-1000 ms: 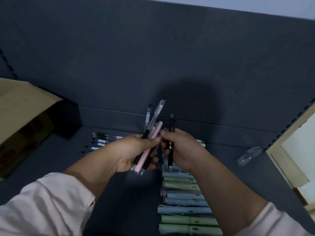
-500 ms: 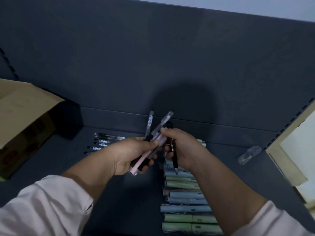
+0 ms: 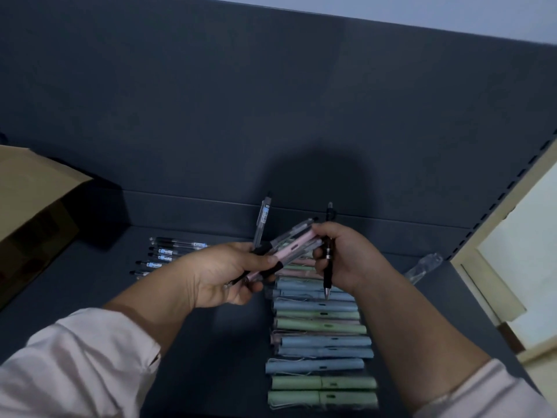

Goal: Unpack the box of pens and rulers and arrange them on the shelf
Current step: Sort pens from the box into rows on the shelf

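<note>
Right now my left hand (image 3: 223,276) grips a mixed bundle of pens (image 3: 289,248), a pink one, some clear ones and some with black grips. They fan out above the far end of the row of pastel pens (image 3: 322,342) lying on the shelf (image 3: 211,357). My right hand (image 3: 346,257) is curled round a single black click pen (image 3: 328,267), held nearly upright with its tip pointing down over that same row. Its thumb and forefinger reach the top of the bundle, though I cannot tell whether they pinch anything there.

Well apart to the left of the row, a small group of clear gel pens (image 3: 168,254) lies side by side. Farther left again sits the cardboard box (image 3: 30,206). A crumpled plastic wrapper (image 3: 422,265) lies to the row's right.

I judge the step to be sorting, pulling pens from the bundle by kind. To do it well I would draw one pen at a time along its length and keep the left grip firm so the fan doesn't spill onto the row. Each pen should go down with its like, parallel and ends level.
</note>
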The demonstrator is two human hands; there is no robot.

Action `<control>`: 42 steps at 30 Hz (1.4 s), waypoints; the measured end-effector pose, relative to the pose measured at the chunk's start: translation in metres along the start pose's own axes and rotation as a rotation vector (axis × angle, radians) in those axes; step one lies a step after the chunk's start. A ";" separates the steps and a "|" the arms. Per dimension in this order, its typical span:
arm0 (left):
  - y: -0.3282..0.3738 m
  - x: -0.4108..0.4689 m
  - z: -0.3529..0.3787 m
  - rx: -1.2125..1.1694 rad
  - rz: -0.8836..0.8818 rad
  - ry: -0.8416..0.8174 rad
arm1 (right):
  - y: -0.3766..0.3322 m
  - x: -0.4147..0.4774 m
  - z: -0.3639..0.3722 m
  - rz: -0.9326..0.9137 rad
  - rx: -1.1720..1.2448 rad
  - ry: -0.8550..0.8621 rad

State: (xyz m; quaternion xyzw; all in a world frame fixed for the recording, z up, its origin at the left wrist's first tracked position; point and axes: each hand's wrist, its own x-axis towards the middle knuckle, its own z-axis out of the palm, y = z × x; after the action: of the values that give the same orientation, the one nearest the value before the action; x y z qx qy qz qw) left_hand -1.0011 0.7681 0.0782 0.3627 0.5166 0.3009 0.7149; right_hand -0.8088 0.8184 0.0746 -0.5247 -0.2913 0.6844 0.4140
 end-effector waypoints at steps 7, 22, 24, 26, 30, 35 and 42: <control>-0.001 0.006 0.005 -0.089 0.058 0.076 | -0.003 0.003 -0.024 -0.030 0.106 0.115; -0.019 0.009 -0.008 -0.086 0.063 0.210 | 0.017 0.016 -0.074 -0.142 -0.389 0.370; -0.021 0.009 -0.008 -0.093 0.067 0.213 | 0.019 0.014 -0.074 -0.248 -0.539 0.387; -0.024 0.009 -0.007 -0.128 0.078 0.212 | 0.019 0.011 -0.071 -0.367 -0.712 0.426; -0.026 0.012 -0.005 -0.209 0.107 0.239 | 0.017 -0.006 -0.041 -0.524 -0.710 0.323; -0.023 0.011 -0.004 -0.367 0.169 0.307 | 0.023 -0.020 0.002 -0.394 -0.534 -0.008; -0.017 -0.007 -0.022 -0.522 0.298 0.388 | 0.028 -0.019 0.031 -0.377 -0.359 0.052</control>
State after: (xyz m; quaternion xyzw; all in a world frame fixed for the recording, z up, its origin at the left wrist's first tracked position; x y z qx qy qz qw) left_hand -1.0236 0.7574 0.0630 0.1753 0.4896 0.5871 0.6204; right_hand -0.8434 0.7891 0.0687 -0.5437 -0.4900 0.5186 0.4420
